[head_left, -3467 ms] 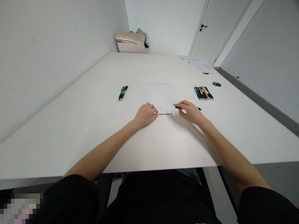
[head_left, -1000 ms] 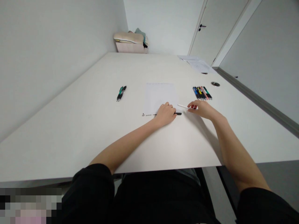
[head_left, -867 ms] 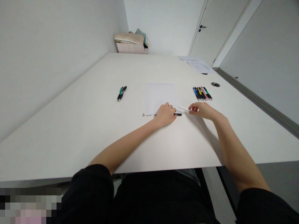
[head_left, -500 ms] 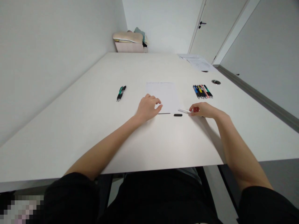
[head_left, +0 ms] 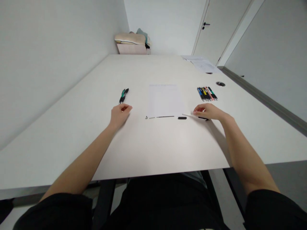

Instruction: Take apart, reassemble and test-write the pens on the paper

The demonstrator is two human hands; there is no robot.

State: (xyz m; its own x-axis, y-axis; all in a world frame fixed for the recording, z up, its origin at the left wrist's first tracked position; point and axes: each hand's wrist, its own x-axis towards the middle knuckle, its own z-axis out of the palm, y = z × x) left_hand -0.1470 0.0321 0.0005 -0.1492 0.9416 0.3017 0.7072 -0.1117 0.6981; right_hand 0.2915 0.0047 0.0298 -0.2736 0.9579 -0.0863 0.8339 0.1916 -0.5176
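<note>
Loosely curled, my left hand [head_left: 119, 115] hovers or rests just in front of two pens [head_left: 123, 96], one with a green part. No object shows in its fingers. My right hand [head_left: 208, 111] has thumb and fingertips closed at the right end of a thin white tube [head_left: 187, 115], which looks like a pen barrel. Under that hand lies a black pen part [head_left: 203, 118]. Lined up to the left are a short black grip [head_left: 182, 118], a dark ink refill [head_left: 166, 116], a small spring-like piece [head_left: 152, 118] and a tiny grey tip [head_left: 146, 117].
Behind the row of parts lies a white sheet of paper [head_left: 165, 99]. Several coloured pens [head_left: 207, 94] sit side by side at the right. Farther back are more papers [head_left: 203, 65], a round desk grommet [head_left: 220, 84] and a box with folded cloth [head_left: 131, 48].
My left hand has moved left, away from the row, uncovering the small spring-like piece and tip. My right hand stays by the white tube, its fingers shifted slightly; more of the black part shows.
</note>
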